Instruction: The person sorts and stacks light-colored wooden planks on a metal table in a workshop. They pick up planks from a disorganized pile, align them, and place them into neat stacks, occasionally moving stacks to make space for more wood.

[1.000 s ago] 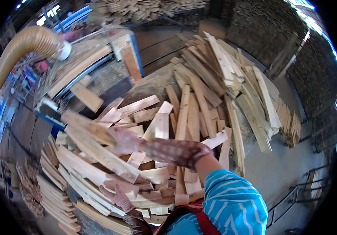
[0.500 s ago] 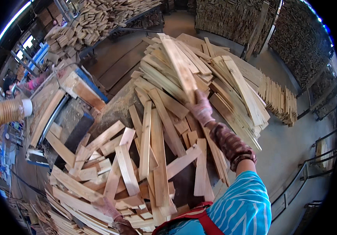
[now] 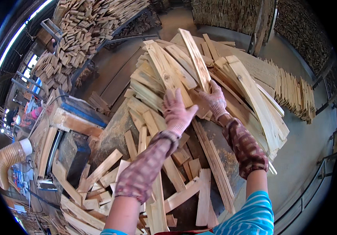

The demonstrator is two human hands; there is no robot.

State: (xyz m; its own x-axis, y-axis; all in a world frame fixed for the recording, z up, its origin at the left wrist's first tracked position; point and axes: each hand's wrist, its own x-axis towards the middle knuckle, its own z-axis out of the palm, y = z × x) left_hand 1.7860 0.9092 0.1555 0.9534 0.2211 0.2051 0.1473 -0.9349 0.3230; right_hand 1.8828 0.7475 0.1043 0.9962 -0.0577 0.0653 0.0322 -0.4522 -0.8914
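My left hand [image 3: 177, 111], in a pinkish knit glove, has its fingers spread over the near end of a wide wooden board [image 3: 163, 68] on the pile. Beside it my gloved right hand [image 3: 215, 101] is closed on the near end of a narrower wooden plank [image 3: 195, 58], which tilts up and away. Around both hands lies a heap of loose planks, with a long pale board [image 3: 250, 100] just right of my right hand. Patterned sleeves cover both forearms. What my left palm touches underneath is hidden.
At the left stands a machine [image 3: 78, 121] with blue edges and a ribbed hose [image 3: 10, 158]. Short offcuts [image 3: 98, 178] lie scattered near me. A row of upright slats [image 3: 293, 92] is at the right, and a person [image 3: 29, 115] is far left.
My left hand has come from the offcuts at lower left up onto the far pile. My right hand has shifted slightly right, with a plank still in it. The view has tilted.
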